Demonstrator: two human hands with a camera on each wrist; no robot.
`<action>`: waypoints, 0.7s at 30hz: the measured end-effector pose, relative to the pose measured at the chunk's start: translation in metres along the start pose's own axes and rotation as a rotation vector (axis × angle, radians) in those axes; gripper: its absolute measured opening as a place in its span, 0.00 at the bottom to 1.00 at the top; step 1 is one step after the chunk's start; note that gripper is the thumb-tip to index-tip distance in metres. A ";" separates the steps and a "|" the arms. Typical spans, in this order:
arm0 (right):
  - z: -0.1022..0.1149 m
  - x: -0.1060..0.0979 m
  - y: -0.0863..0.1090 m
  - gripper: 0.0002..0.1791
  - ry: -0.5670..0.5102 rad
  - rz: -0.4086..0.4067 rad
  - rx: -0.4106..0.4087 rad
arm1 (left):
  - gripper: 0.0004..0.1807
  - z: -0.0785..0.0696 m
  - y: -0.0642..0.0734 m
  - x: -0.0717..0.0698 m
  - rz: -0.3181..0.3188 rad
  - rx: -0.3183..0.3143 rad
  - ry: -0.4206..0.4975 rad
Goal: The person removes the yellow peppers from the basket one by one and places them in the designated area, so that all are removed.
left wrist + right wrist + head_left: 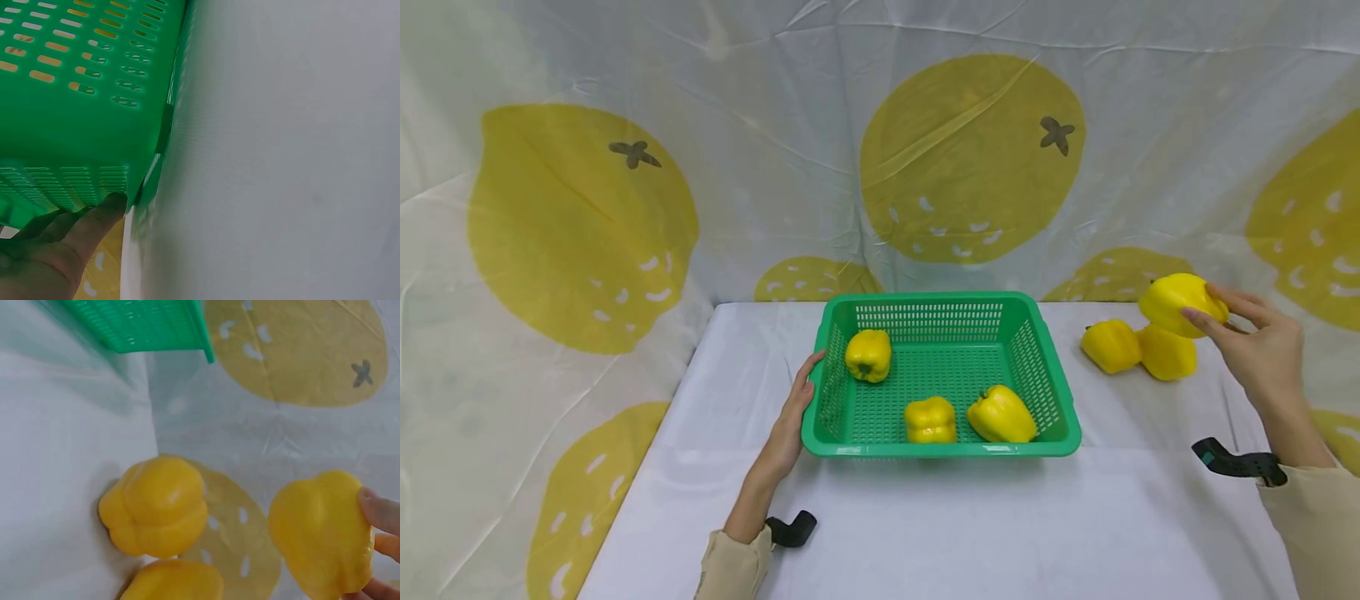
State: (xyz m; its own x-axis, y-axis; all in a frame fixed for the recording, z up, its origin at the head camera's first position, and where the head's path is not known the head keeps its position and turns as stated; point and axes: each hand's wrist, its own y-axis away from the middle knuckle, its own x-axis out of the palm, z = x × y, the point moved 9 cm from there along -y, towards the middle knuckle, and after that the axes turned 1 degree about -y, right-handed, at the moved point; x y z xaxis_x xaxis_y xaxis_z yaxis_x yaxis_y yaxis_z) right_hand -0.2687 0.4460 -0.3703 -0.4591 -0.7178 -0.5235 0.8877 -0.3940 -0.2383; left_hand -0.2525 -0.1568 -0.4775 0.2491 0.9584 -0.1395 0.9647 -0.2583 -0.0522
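A green perforated plastic basket stands on the white table with three yellow bell peppers inside: one at the back left, one at the front middle, one at the front right. My left hand rests against the basket's left side, its fingers fairly straight along the wall in the left wrist view. On the right, my right hand holds another yellow bell pepper between thumb and fingers, raised above the table. Below it, two more yellow bell peppers lie side by side on the cloth.
White cloth covers the table. Behind and to the left hangs a pale curtain printed with large yellow lemons. A dark strap sits around the right wrist, and another around the left.
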 end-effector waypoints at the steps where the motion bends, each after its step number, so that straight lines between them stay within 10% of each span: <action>1: -0.007 -0.002 -0.001 0.31 0.001 -0.011 0.021 | 0.27 0.000 0.000 0.000 0.000 -0.002 0.000; 21: -0.104 -0.037 -0.006 0.34 0.109 -0.155 0.479 | 0.27 0.002 -0.001 0.000 0.000 -0.012 -0.003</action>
State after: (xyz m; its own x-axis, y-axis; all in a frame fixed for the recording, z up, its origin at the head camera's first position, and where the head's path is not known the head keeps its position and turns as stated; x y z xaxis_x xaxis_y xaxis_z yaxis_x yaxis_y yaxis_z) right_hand -0.2530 0.5349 -0.4345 -0.5550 -0.5758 -0.6004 0.6818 -0.7284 0.0683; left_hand -0.2533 -0.1573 -0.4793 0.2484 0.9581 -0.1424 0.9658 -0.2563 -0.0401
